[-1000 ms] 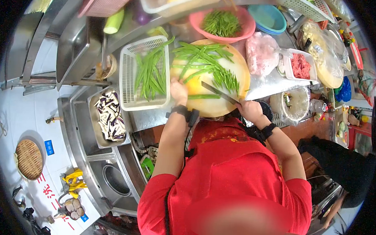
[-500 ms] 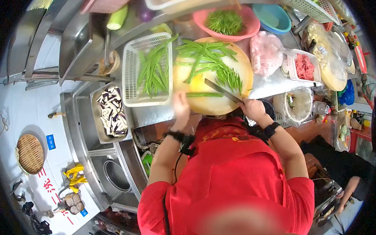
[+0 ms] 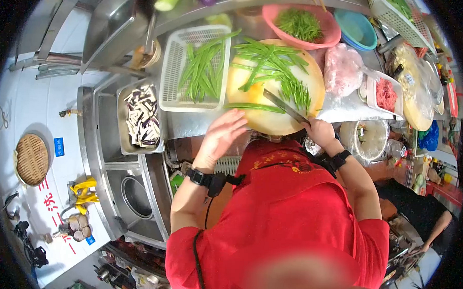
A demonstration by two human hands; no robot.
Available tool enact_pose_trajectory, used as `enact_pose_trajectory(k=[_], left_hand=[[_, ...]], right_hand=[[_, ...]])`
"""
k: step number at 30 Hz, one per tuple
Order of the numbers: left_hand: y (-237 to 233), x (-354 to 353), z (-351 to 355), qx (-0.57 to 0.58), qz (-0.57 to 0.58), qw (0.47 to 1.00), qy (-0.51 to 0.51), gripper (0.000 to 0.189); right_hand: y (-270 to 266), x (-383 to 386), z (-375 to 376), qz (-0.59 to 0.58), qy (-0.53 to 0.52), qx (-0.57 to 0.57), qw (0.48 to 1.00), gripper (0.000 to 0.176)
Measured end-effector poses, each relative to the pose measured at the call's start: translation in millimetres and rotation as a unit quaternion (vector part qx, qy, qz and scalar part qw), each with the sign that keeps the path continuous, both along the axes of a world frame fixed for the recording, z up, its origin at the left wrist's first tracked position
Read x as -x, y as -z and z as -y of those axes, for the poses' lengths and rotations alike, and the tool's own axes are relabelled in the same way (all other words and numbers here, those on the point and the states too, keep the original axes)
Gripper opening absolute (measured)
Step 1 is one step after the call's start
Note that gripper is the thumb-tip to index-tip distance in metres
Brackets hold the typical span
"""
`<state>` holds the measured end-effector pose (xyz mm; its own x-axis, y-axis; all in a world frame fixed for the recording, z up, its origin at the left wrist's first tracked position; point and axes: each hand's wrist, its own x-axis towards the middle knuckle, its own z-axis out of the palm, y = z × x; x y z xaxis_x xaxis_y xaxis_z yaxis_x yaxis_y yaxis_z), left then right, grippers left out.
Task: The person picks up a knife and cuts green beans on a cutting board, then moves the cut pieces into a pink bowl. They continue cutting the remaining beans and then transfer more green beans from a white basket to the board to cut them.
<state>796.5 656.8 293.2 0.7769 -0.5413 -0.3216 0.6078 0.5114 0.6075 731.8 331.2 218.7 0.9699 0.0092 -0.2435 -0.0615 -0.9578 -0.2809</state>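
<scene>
A round cutting board (image 3: 275,127) carries long green beans (image 3: 265,55), with thin cut bean pieces (image 3: 298,95) at its right side. My right hand (image 3: 321,132) is closed round the handle of a knife (image 3: 286,106), whose blade lies across the board by the cut pieces. One or more beans (image 3: 261,108) lie crosswise near the front of the board. Just left of and below their left end is my left hand (image 3: 222,135), fingers stretched out and nothing in it. Beside the board, a white plastic basket (image 3: 169,86) contains more whole green beans (image 3: 203,74).
Behind the board stand a pink bowl (image 3: 320,44) of shredded greens and blue bowls (image 3: 355,30). To the right are a bag of pinkish contents (image 3: 342,69) and a tray of minced meat (image 3: 386,95). Cut eggplant (image 3: 142,116) fills a metal pan at left. Another person (image 3: 418,207) is at far right.
My left hand has drawn back from the bean toward my body, and its fingers have spread. The knife stays in my right hand in nearly the same place. The camera view has shifted slightly.
</scene>
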Motion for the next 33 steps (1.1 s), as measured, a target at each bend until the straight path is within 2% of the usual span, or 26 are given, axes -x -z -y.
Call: enact_pose_trajectory(k=[2, 6, 8, 9, 10, 11, 12, 13, 17, 18, 19, 20, 24, 25, 26, 27, 28, 29, 30, 32, 33], left_hand=[[-6, -1, 15, 0.122, -0.007, 0.992, 0.023, 0.037], [-9, -4, 32, 0.155, -0.008, 0.987, 0.042, 0.026], [6, -8, 30, 0.15, -0.032, 0.987, 0.042, 0.021], [30, -10, 17, 0.149, -0.031, 0.987, 0.045, 0.021], [65, -12, -6, -0.177, 0.128, 0.954, 0.207, 0.026], [82, -14, -18, -0.474, 0.27, 0.768, 0.336, 0.031], [8, -6, -3, -0.69, 0.363, 0.466, 0.418, 0.036], [7, -6, -3, -0.691, 0.364, 0.465, 0.417, 0.036], [10, -10, -7, -0.491, 0.353, 0.682, 0.411, 0.032], [13, -10, 3, -0.34, 0.301, 0.84, 0.297, 0.029], [13, -13, 11, -0.23, 0.186, 0.919, 0.261, 0.028], [3, -15, 21, -0.111, 0.065, 0.967, 0.219, 0.028], [25, -30, 39, -0.122, 0.095, 0.969, 0.193, 0.026], [49, -33, 41, -0.244, 0.206, 0.932, 0.174, 0.024], [65, -35, 44, -0.359, 0.311, 0.868, 0.149, 0.022], [71, -37, 48, -0.356, 0.313, 0.867, 0.151, 0.022], [76, -40, 52, -0.471, 0.458, 0.746, 0.104, 0.021], [81, -42, 55, -0.562, 0.581, 0.587, 0.051, 0.021], [92, -43, 54, -0.559, 0.584, 0.587, 0.049, 0.021], [113, -43, 53, -0.58, 0.64, 0.504, -0.001, 0.021], [121, -44, 52, -0.572, 0.652, 0.496, -0.015, 0.017]], right_hand=[[1, 1, 0, 0.009, -0.003, 0.003, 1.0, 0.034], [3, 5, -2, 0.014, 0.004, 0.009, 1.0, 0.034], [5, 4, -3, 0.01, 0.009, 0.011, 1.0, 0.034], [7, 5, -3, 0.018, 0.008, 0.01, 1.0, 0.035], [7, 7, -3, 0.024, 0.007, 0.008, 1.0, 0.035], [6, 8, -4, 0.024, 0.011, 0.007, 1.0, 0.035], [3, 7, -6, 0.024, 0.018, 0.009, 0.999, 0.035], [1, 6, -7, 0.024, 0.024, 0.01, 0.999, 0.034], [-2, 13, -9, -0.003, 0.023, 0.009, 1.0, 0.033], [-2, 11, -10, -0.002, 0.03, 0.006, 1.0, 0.032], [-4, 7, -9, 0.004, 0.038, 0.006, 0.999, 0.031], [-3, 6, -9, 0.006, 0.037, 0.009, 0.999, 0.031], [-5, 6, -10, -0.003, 0.039, 0.011, 0.999, 0.027], [-6, 7, -10, 0.002, 0.037, 0.006, 0.999, 0.027], [-6, 8, -11, 0.005, 0.034, 0.002, 0.999, 0.027], [-6, 8, -11, 0.006, 0.037, 0.003, 0.999, 0.027], [-5, 8, -10, 0.004, 0.03, 0.004, 1.0, 0.028], [-5, 7, -9, 0.002, 0.024, 0.005, 1.0, 0.03], [-7, 5, -8, 0.005, 0.027, 0.008, 1.0, 0.03], [-14, 5, -6, -0.011, 0.02, 0.017, 1.0, 0.032], [-17, 6, -5, -0.012, 0.023, 0.018, 1.0, 0.032]])
